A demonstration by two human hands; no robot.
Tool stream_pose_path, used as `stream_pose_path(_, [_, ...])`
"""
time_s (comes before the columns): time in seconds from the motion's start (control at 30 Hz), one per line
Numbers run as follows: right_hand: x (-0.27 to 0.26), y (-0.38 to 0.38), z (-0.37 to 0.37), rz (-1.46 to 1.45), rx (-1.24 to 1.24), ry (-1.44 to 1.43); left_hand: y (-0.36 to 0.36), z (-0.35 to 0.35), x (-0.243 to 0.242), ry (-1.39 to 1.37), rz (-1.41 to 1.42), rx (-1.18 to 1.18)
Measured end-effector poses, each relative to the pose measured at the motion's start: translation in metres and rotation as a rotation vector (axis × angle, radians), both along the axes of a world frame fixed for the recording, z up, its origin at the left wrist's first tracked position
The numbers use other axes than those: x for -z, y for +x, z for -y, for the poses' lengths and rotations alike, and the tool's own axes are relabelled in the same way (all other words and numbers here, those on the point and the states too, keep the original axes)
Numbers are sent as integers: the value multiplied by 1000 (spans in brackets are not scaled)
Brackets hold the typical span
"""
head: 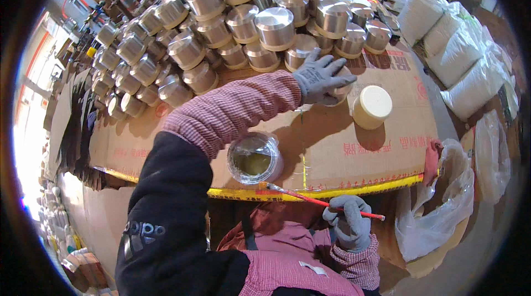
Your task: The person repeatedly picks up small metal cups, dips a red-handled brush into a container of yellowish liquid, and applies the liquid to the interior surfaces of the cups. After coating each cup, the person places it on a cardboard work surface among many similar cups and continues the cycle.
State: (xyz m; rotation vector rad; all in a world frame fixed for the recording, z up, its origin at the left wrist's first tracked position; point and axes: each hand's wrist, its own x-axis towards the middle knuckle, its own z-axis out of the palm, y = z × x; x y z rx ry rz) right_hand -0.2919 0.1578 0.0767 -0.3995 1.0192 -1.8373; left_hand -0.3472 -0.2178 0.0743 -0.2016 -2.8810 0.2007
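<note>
My left hand [321, 78], in a grey glove, reaches across the cardboard-covered table with fingers spread. It is over a pale round cup [343, 90], mostly hidden under it; whether it touches the cup I cannot tell. Just right stands a cream-coloured round cup [373, 105], its flat end up. My right hand [350, 221], also gloved, grips a thin red-handled brush [305, 199] near the table's front edge. The brush tip points left, close below a clear plastic-lined tub [254, 159] of yellowish liquid.
Stacked metal cups [215, 32] with cream rims fill the table's back and left. Printed cardboard [323, 150] covers the top, with a yellow strip [356, 188] along the front edge. White sacks [464, 55] stand at right; a clear plastic bag [435, 217] hangs at front right.
</note>
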Motion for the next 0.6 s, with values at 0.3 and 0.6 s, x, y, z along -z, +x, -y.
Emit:
stream_pose_path(0.3, [2, 2, -10, -40, 10, 142, 37, 22, -97, 124, -361, 81])
stream_pose_path(0.6, [-1, 25, 0, 13, 50, 135, 12, 161, -150, -107, -316, -531])
